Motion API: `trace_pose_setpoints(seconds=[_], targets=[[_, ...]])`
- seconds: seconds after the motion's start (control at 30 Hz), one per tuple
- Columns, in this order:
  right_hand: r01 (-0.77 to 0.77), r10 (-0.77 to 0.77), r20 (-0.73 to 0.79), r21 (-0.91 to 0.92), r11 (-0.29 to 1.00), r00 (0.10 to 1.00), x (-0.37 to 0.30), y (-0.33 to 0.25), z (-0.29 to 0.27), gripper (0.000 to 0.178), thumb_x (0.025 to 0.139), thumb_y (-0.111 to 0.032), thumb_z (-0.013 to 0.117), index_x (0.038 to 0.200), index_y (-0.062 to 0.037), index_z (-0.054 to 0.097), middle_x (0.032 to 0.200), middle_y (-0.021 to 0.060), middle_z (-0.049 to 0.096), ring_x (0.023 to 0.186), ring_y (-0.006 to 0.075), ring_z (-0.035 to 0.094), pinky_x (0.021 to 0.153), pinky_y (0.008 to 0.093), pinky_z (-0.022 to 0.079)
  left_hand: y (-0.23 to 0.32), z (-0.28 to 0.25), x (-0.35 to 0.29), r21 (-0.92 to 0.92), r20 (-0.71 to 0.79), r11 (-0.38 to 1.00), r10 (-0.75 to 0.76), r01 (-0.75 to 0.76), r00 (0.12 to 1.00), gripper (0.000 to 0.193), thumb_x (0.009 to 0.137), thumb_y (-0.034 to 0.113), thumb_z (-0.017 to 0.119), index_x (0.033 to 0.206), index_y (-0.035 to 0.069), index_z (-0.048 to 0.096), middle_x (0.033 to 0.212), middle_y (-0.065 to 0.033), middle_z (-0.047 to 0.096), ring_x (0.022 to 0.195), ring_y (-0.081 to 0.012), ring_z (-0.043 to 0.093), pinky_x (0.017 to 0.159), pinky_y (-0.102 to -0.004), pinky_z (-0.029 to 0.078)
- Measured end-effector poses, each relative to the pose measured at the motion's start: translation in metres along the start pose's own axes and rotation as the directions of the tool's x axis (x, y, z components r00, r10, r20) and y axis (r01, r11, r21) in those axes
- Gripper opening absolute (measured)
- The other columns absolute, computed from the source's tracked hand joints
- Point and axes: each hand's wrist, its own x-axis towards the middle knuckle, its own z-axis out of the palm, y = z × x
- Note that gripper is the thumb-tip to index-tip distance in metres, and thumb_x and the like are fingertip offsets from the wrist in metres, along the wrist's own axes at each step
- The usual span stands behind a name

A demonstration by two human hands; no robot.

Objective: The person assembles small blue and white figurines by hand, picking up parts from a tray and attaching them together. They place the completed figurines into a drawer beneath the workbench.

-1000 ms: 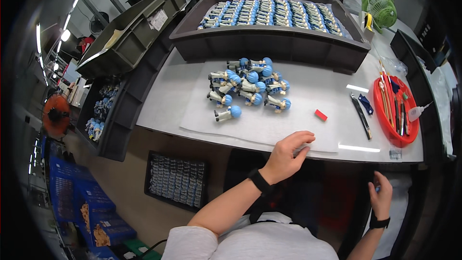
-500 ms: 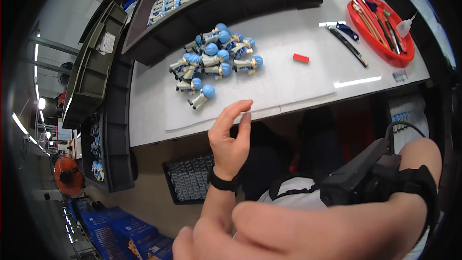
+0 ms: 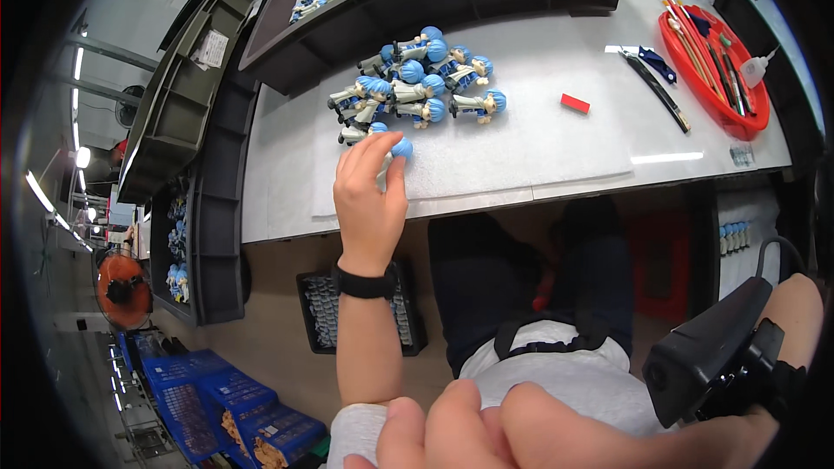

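Observation:
My left hand [image 3: 369,200] reaches over the near edge of the table, its thumb and fingers closed around a small figurine [image 3: 402,148] with a blue head. Most of that figurine's body is hidden by the fingers. Just beyond it lies a loose heap of similar blue-and-grey figurines [image 3: 408,91] on a white cloth [image 3: 521,156]. Close to the camera, at the bottom, my right hand [image 3: 486,426] has its fingers curled; anything in them is hidden.
A dark tray [image 3: 452,0] packed with figurines stands at the back. A red block [image 3: 574,103] lies to the right, near a black-handled brush [image 3: 656,91] and a red basin [image 3: 747,126] of brushes. Below sits a crate of small parts [image 3: 321,339]; stacked crates [image 3: 217,234] stand left.
My left hand has moved forward and left from the table edge onto the nearest figurine. My right forearm has dropped lower, and the whole view has shifted slightly.

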Motion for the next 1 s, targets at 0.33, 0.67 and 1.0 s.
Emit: trace_pose_setpoints(seconds=[0.33,0.67,1.0], targets=[[0.011,-0.020,0.059,0.149,0.989,0.998,-0.015,0.029,0.005,0.026,0.075,-0.011,0.062,0.100,-0.0046,0.061,0.087,0.0055,0.061,0.073,0.0152,0.058,0.057,0.0266,0.043,-0.013,0.001,-0.004,0.213,0.165,0.968,-0.169,0.132,0.972,0.028,0.071,0.005,0.068,0.098,0.005,0.060,0.094,-0.0098,0.061,0.085,-0.0308,0.054,0.077,-0.0379,0.043],[-0.389,0.583,0.599,0.800,-0.457,0.548,-0.097,0.058,0.113,0.034,0.095,-0.016,0.050,0.124,0.0006,0.046,0.102,0.0145,0.062,0.087,0.0171,0.062,0.073,0.0265,0.051,0.054,0.009,-0.036,-0.815,0.576,-0.103,-0.245,0.570,0.780,0.037,0.096,0.013,0.042,0.131,0.000,0.037,0.117,-0.0210,0.055,0.105,-0.0236,0.057,0.093,-0.0351,0.046],[-0.132,0.773,0.481,0.872,-0.472,0.413,-0.113,0.054,0.127,0.035,0.096,-0.023,0.047,0.119,0.0030,0.046,0.108,0.0178,0.058,0.090,0.0219,0.063,0.075,0.0289,0.053,0.077,0.054,-0.044,-0.758,0.645,-0.061,-0.214,0.649,0.734,0.038,0.093,0.013,0.051,0.128,0.000,0.045,0.120,-0.0172,0.055,0.104,-0.0189,0.057,0.091,-0.0317,0.046]])
